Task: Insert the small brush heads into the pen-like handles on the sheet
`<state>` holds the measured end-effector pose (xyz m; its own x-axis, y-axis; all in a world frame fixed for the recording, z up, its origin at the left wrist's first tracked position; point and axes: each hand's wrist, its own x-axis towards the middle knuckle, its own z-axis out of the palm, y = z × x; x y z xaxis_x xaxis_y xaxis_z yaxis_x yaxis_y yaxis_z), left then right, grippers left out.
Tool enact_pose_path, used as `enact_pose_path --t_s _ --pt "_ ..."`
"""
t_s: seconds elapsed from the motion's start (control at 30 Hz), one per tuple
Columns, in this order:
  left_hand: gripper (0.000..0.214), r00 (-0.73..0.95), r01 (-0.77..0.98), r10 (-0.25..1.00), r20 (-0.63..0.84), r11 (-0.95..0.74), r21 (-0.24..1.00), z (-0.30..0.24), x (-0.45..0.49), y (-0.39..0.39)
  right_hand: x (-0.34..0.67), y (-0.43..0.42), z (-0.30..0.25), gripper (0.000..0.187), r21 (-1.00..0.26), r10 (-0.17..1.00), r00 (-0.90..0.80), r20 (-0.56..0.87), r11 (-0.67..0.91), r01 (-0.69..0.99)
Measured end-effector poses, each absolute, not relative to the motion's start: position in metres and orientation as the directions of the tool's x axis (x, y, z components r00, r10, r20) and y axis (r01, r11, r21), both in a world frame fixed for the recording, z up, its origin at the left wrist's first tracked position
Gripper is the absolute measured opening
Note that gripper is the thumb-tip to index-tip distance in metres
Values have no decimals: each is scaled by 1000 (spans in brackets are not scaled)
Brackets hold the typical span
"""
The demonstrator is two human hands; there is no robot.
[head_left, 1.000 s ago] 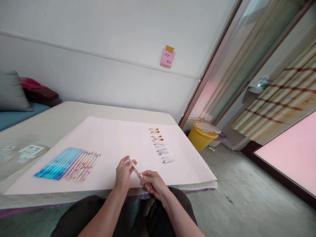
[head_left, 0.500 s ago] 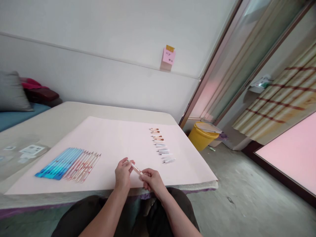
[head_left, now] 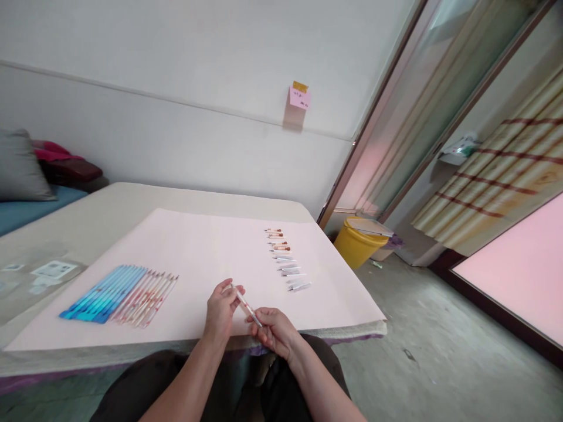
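A pen is held between the 2 hands, just above the near part of a pale pink sheet. The left hand pinches its far end between thumb and fingers; the right hand has its fingers curled around the near end. The pen's long axis slants from far left to near right, so it bridges the gap between the hands, and each hand is nearest its own end.

Left of the left hand, well apart, lie blue pens with red-and-white pens just beside them. Beyond the right hand, a column holds brown-topped pens and, nearer, pale pens.

The fingers cover parts of both pen ends, and I cannot tell which is the writing tip. Some right fingertips are hidden. The blue pens are too crowded to count surely; both forearms are cut off at the bottom edge.
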<state>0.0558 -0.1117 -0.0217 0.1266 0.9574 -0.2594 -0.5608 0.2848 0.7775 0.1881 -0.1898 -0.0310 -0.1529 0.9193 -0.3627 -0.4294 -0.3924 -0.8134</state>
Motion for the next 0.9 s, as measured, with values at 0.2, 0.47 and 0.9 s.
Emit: enact_pose_path --t_s 0.2,0.47,0.9 --pt "28 40 -573 946 -321 285 768 -27 58 -111 178 -187 -35 29 -951 952 74 -298 -290 -103" --pt "26 -6 -556 938 -347 286 781 -29 58 -110 167 -192 -33 17 -823 973 202 113 -23 568" --pt "27 -31 -566 931 -364 284 774 -30 58 -108 167 -192 -35 17 -856 982 188 -18 -112 505"
